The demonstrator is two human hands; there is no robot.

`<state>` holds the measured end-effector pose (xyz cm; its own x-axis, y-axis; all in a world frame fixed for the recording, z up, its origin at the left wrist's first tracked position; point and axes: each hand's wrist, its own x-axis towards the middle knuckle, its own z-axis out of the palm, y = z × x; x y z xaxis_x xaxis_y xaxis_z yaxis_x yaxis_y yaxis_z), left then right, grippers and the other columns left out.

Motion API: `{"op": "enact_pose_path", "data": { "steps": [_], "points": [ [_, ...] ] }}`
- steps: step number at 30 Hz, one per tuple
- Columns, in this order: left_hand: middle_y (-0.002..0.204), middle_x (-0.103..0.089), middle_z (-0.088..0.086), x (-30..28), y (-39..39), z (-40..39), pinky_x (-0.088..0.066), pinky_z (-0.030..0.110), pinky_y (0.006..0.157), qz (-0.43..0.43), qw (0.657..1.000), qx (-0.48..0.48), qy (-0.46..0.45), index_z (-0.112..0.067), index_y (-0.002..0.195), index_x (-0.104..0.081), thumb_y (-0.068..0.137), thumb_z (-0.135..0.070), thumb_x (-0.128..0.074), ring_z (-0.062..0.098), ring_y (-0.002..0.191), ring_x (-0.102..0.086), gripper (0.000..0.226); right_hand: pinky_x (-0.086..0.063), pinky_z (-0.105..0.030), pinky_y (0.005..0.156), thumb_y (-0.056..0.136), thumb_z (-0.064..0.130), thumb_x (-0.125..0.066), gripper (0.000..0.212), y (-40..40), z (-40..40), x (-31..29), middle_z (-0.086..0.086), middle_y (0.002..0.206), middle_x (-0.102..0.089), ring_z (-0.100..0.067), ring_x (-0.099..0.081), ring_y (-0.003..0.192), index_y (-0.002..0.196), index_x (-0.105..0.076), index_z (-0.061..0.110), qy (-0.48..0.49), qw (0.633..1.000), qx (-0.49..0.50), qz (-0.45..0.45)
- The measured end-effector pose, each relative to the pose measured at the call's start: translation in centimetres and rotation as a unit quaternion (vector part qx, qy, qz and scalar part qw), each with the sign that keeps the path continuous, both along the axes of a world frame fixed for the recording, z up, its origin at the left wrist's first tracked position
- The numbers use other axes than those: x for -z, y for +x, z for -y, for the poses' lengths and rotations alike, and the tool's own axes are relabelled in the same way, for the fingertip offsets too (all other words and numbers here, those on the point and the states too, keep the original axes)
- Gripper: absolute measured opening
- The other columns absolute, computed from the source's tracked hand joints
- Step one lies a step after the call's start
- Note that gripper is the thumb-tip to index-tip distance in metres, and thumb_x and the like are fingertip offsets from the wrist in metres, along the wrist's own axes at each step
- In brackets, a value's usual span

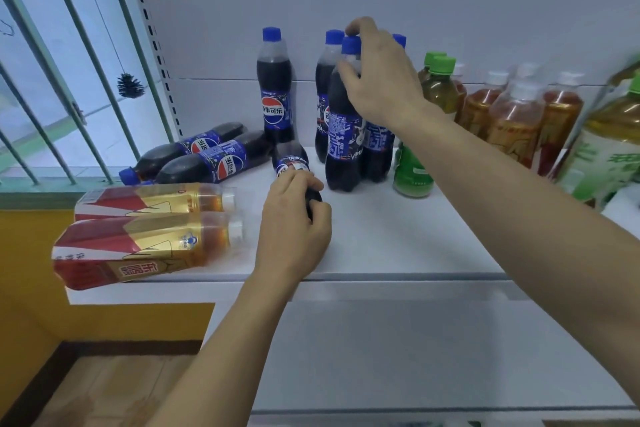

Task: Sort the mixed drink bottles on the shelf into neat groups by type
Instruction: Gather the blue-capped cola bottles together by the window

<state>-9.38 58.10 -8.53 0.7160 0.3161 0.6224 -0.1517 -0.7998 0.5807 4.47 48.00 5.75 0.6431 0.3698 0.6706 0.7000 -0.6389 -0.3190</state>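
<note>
The left hand [294, 218] curls around a cola bottle lying on its side [292, 163], gripping near its neck end, with the bottle's base pointing toward the back of the white shelf [398, 236]. The right hand [377, 76] reaches further in and grips the neck and shoulder of an upright cola bottle [343, 142], fingers wrapped just below its blue cap. That bottle stands at the front of a tight cluster of upright cola bottles [377, 152], touching or nearly touching one another; how many stand behind the hand cannot be told. A single upright cola bottle [275, 87] stands apart to their left, near the back panel. Left of the left hand, two more cola bottles [201, 158] lie side by side on the shelf, caps toward the window bars [52, 80]. In front of them, two red-and-gold tea bottles [145, 229] lie on their sides at the shelf's left edge, one overhanging it. To the right of the cola cluster stand green-capped bottles [438, 87], then a group of upright amber bottles with white caps [516, 114], and a large green-labelled bottle [609, 149] at the frame's right edge.
</note>
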Motion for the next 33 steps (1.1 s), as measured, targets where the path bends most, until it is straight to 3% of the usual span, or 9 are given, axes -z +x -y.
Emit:
{"op": "enact_pose_path", "data": {
  "steps": [4, 7, 13, 18, 21, 23, 27, 31, 33],
  "points": [
    [0.106, -0.062, -0.001, -0.1, -0.2, 0.0, -0.033, 0.002, 0.081, 0.004, 1.0, 0.008, -0.025, -0.012, 0.103, -0.064, 0.088, -0.017, -0.043, 0.01, 0.096, -0.052, 0.026, -0.048, -0.025, 0.086, 0.098, 0.025, -0.058, 0.04, -0.3, 0.8, 0.3, -0.006, 0.132, -0.053, -0.019, -0.057, 0.109, 0.136, -0.05, 0.019, 0.035, 0.998, -0.012, 0.048],
    [0.107, -0.063, 0.001, -0.5, -0.5, 0.1, -0.033, 0.003, 0.083, -0.001, 0.999, 0.027, -0.042, -0.01, 0.103, -0.065, 0.094, -0.02, -0.037, 0.01, 0.097, -0.052, 0.031, -0.043, -0.012, 0.078, 0.091, 0.017, -0.061, 0.034, -2.2, 1.9, 3.0, -0.001, 0.116, -0.056, -0.01, -0.055, 0.095, 0.125, -0.054, 0.017, 0.125, 0.989, -0.046, 0.057],
    [0.116, -0.066, 0.002, -2.2, -2.8, 0.5, -0.037, 0.007, 0.091, 0.022, 0.991, 0.06, -0.116, -0.012, 0.111, -0.066, 0.099, -0.022, -0.036, 0.006, 0.106, -0.057, 0.035, -0.054, -0.03, 0.087, 0.087, -0.001, -0.061, 0.039, -7.4, 2.7, 11.5, -0.001, 0.111, -0.061, -0.008, -0.06, 0.092, 0.118, -0.059, 0.022, 0.124, 0.972, -0.11, -0.164],
    [0.12, -0.058, -0.013, -6.7, -5.8, -4.6, -0.036, 0.005, 0.09, -0.019, 0.991, 0.05, 0.12, -0.023, 0.118, -0.064, 0.096, -0.028, -0.05, -0.007, 0.104, -0.049, 0.026, -0.038, -0.04, 0.116, 0.074, -0.017, -0.048, 0.091, -10.2, 2.0, 14.6, -0.004, 0.151, -0.034, -0.023, -0.041, 0.135, 0.147, -0.044, 0.037, -0.006, 0.963, -0.174, -0.207],
    [0.125, -0.058, -0.001, -8.5, -5.6, -10.1, -0.035, 0.025, 0.086, -0.126, 0.973, -0.027, 0.192, -0.023, 0.123, -0.063, 0.098, -0.036, -0.049, 0.012, 0.108, -0.052, 0.032, -0.028, -0.041, 0.12, 0.076, -0.016, -0.055, 0.103, -10.2, 1.7, 14.8, 0.009, 0.166, -0.004, -0.025, -0.017, 0.151, 0.148, -0.032, 0.054, -0.111, 0.963, -0.175, -0.173],
    [0.128, -0.057, 0.009, -8.4, -5.2, -13.0, -0.033, 0.029, 0.085, -0.199, 0.956, -0.055, 0.208, -0.019, 0.126, -0.063, 0.101, -0.035, -0.05, 0.026, 0.113, -0.055, 0.032, -0.027, -0.044, 0.121, 0.079, -0.011, -0.063, 0.092, -9.7, 1.6, 14.2, 0.01, 0.168, 0.002, -0.023, -0.008, 0.155, 0.143, -0.044, 0.053, -0.139, 0.962, -0.183, -0.145],
    [0.121, -0.06, 0.008, -7.4, -4.8, -15.5, -0.041, 0.04, 0.099, -0.294, 0.925, 0.002, 0.24, -0.017, 0.121, -0.065, 0.103, -0.037, -0.048, 0.025, 0.115, -0.054, 0.032, -0.032, -0.052, 0.116, 0.085, 0.008, -0.077, 0.048, -9.5, 1.0, 12.5, -0.002, 0.163, -0.032, -0.025, -0.021, 0.153, 0.129, -0.065, 0.026, -0.148, 0.958, -0.234, -0.079],
    [0.116, -0.061, 0.005, -7.1, -4.6, -15.6, -0.046, 0.048, 0.097, -0.296, 0.919, 0.004, 0.261, -0.022, 0.116, -0.065, 0.098, -0.047, -0.036, 0.025, 0.11, -0.055, 0.042, -0.036, -0.041, 0.117, 0.092, 0.013, -0.074, 0.035, -10.2, 0.0, 9.8, 0.0, 0.144, -0.054, -0.02, -0.047, 0.138, 0.125, -0.065, 0.015, -0.028, 0.963, -0.265, -0.04],
    [0.116, -0.061, 0.004, -6.8, -4.5, -15.7, -0.048, 0.049, 0.095, -0.292, 0.921, 0.0, 0.257, -0.023, 0.115, -0.065, 0.1, -0.043, -0.039, 0.025, 0.11, -0.055, 0.036, -0.046, -0.033, 0.104, 0.094, 0.017, -0.07, 0.033, -10.6, -0.8, 8.0, 0.002, 0.129, -0.061, -0.016, -0.058, 0.12, 0.126, -0.062, 0.014, 0.044, 0.966, -0.25, -0.04]
  ]
}}
